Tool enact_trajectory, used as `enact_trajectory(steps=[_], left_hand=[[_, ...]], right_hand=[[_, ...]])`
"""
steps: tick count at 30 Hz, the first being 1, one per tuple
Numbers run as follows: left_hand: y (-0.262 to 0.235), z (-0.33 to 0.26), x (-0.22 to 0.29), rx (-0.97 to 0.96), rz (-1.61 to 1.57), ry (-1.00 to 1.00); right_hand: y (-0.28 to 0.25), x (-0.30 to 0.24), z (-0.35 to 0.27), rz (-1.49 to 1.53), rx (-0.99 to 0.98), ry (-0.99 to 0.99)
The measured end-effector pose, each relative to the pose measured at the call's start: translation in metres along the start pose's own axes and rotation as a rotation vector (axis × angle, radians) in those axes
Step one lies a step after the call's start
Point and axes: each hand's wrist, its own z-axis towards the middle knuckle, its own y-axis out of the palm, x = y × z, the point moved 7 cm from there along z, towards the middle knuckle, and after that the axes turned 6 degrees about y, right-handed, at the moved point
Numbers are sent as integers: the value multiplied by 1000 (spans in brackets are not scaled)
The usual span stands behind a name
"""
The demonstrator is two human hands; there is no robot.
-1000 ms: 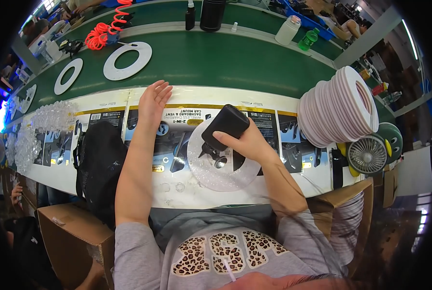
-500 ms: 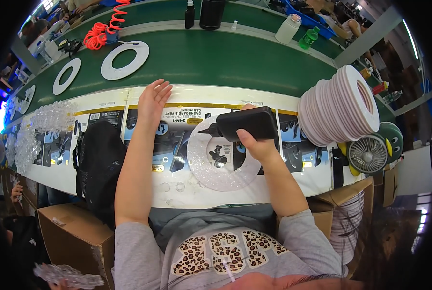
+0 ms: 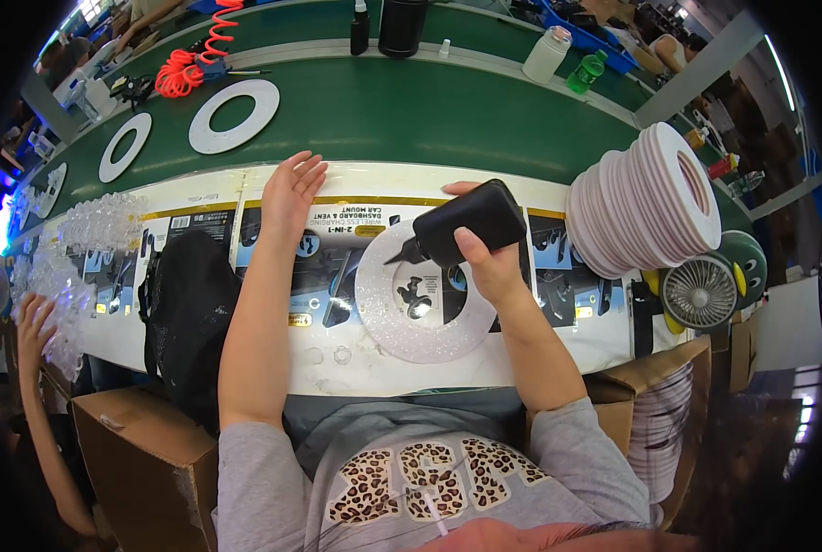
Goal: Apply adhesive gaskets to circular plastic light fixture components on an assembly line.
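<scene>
In my right hand (image 3: 492,262) is a black squeeze bottle (image 3: 471,224), tilted so that its narrow nozzle points left and down. The nozzle tip hangs over the left part of a glittery white ring (image 3: 383,308); whether it touches cannot be told. That ring lies flat on the printed work surface (image 3: 337,368) in front of me. My left hand (image 3: 293,189) rests near the far edge of the surface, fingers stretched out and holding nothing. Part of my right hand's fingers is hidden behind the bottle.
A tall stack of white rings (image 3: 636,207) stands at the right, beside a small fan (image 3: 698,293). Two white rings (image 3: 236,117) lie on the green belt (image 3: 383,110). A black bag (image 3: 190,317) and clear plastic pieces (image 3: 57,248) are at left, where another person's hand (image 3: 32,331) reaches in.
The bottle has tipped further, its nozzle lower and nearer the ring. My left hand stays put. The rings on the belt have shifted slightly left, and another person's hand has reached the clear pieces.
</scene>
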Motion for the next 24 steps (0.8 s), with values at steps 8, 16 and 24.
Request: enact_trajectory(steps=[8, 16, 24], left_hand=[[1, 0, 0, 8, 16, 3], [-3, 2, -1, -7, -8, -9], [0, 1, -2, -15, 7, -2]], right_hand=[[5, 22, -2, -160, -165, 138], [33, 18, -7, -313, -311, 238], [35, 18, -8, -459, -315, 93]])
